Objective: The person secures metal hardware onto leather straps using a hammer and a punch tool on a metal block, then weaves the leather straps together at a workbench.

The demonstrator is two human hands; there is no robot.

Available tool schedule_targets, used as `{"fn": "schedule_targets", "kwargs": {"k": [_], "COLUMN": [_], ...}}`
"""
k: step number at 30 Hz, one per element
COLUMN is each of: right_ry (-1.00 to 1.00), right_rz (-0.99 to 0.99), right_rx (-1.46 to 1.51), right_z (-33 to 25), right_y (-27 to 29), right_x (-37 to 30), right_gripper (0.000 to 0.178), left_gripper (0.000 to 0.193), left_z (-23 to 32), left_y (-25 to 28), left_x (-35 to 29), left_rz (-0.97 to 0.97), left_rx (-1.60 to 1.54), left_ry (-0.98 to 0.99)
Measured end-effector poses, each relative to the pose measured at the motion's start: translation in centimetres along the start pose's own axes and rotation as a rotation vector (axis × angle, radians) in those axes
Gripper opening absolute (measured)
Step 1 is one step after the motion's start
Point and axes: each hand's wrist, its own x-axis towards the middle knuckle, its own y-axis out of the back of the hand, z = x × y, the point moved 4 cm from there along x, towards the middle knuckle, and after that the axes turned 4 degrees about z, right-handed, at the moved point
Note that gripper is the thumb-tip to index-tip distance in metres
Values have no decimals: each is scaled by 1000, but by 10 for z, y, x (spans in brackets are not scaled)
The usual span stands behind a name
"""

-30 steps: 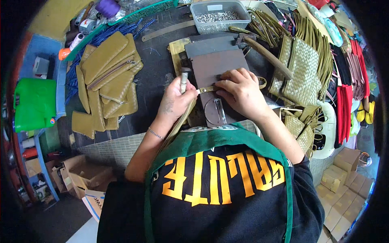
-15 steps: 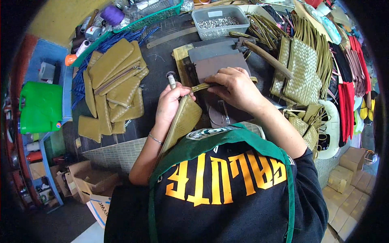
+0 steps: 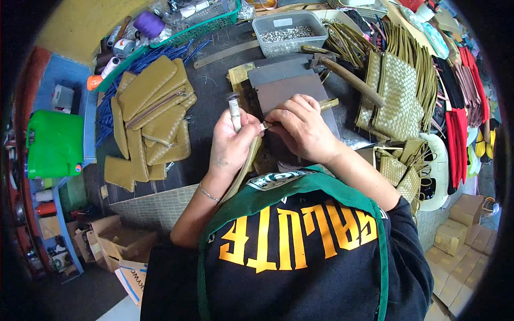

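Olive pouch, woven and flat, clamped edge-up in the left hand, lower end hanging toward the green apron strap. Left hand closed around both the pouch and a slim metal tool, tool tip projecting upward from the fist. Right hand pinched shut on a small metal zip pull at the pouch's top edge, fingertips touching those of the left hand. Directly beyond the grip: dark brown work board on the dark bench, partly covered by the right hand. Left of the grip, well apart: heap of finished olive pouches, overlapping. Beyond the board: clear plastic tub of small metal parts. Right of the grip: wooden-handled hammer, then woven olive bags, upright and leaning together. Farther right: red straps, hanging. Far left, off the bench: green plastic canister.
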Motion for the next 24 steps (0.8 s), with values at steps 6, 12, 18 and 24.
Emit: {"fn": "schedule_targets", "kwargs": {"k": [6, 12, 18, 24], "right_ry": [-227, -154, -212, -252], "right_rz": [-46, 152, 181, -267], "right_rx": [185, 90, 91, 87], "right_z": [1, -10, -14, -5], "right_y": [10, 18, 14, 22], "right_x": [3, -4, -7, 0], "right_gripper": [32, 38, 38, 24], "left_gripper": [23, 10, 8, 8], "left_z": [15, 30, 19, 23], "left_y": [1, -7, -2, -11], "left_x": [-7, -19, -21, -20], "left_rz": [-32, 7, -50, -98], "left_rx": [403, 630, 513, 669], "left_ry": [-243, -474, -604, -652]}}
